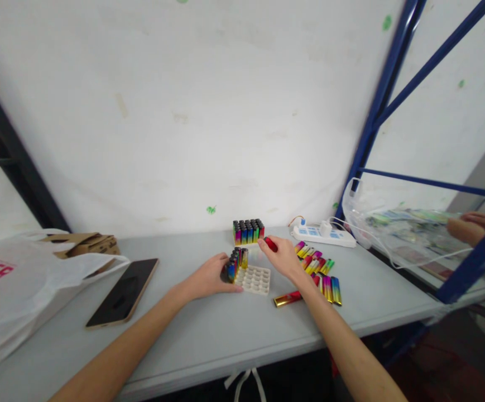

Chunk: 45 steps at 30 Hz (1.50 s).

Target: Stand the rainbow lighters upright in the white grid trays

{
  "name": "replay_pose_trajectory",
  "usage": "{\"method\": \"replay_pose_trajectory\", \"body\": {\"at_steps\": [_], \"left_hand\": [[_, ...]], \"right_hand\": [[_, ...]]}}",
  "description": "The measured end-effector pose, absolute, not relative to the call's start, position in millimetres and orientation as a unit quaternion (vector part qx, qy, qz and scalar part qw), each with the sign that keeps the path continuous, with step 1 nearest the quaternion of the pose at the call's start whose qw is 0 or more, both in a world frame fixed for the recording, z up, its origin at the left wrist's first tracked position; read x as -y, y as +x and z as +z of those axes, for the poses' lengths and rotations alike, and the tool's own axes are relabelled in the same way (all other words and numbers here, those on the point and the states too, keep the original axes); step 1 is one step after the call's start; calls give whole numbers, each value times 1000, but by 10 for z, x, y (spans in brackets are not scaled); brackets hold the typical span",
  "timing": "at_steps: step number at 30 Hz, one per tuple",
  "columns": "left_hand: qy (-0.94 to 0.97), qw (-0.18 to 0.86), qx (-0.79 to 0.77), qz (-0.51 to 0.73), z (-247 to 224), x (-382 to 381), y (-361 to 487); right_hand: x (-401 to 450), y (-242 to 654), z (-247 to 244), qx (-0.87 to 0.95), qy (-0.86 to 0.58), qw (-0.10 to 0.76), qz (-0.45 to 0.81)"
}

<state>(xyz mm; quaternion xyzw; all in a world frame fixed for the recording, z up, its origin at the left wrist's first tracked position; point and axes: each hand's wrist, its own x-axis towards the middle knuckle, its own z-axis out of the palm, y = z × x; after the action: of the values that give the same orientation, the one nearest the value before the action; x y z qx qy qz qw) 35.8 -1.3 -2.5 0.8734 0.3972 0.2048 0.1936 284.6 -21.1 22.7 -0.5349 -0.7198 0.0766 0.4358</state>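
A pale tray (259, 280) with round holes lies on the grey table, with several shiny multicoloured tubes (238, 261) upright along its left and back part. My left hand (212, 275) grips the tray's left side, fingers behind the tubes and thumb at the front edge. Just right of and above the tray, my right hand (282, 254) pinches a red tube (270, 244). Behind stands a full block of upright multicoloured tubes (248, 231) with dark tops. Loose coloured tubes (328, 287) lie to the right, partly behind my right forearm.
A phone (123, 293) and a white plastic bag (20, 290) with cardboard (87, 244) are at left. A power strip (326, 234) sits by the wall. Blue shelf posts (371, 128) rise at right; beyond them are a clear bag (405, 223) and another person's hand (472, 226).
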Motion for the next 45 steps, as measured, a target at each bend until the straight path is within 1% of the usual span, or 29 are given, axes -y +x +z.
{"method": "replay_pose_trajectory", "body": {"at_steps": [6,10,16,19,22,25,28,30,35,39,45], "left_hand": [[878,178,-400,196,-16,15,359],[879,177,-395,201,-53,-9,347],[881,178,-390,199,-42,-11,339],[882,177,-393,192,-22,2,346],[878,177,-399,194,-22,6,353],[881,179,-391,196,-37,0,356],[882,175,-389,200,-59,-13,353],[881,172,-390,202,-74,-22,350],[878,181,-395,202,-87,-25,342],[878,187,-393,201,-73,-12,343],[881,175,-391,202,-72,-8,343]], "right_hand": [[201,2848,214,733,-542,404,78],[207,2843,212,731,-545,404,81],[187,2866,162,774,-495,382,105],[189,2868,171,807,-457,366,81],[206,2865,201,821,-457,337,60],[224,2864,217,828,-454,313,105],[223,2861,194,825,-429,330,163],[213,2853,165,826,-424,328,176],[211,2774,112,847,-436,266,148],[230,2665,100,847,-465,243,85],[234,2582,61,855,-477,196,58]]}}
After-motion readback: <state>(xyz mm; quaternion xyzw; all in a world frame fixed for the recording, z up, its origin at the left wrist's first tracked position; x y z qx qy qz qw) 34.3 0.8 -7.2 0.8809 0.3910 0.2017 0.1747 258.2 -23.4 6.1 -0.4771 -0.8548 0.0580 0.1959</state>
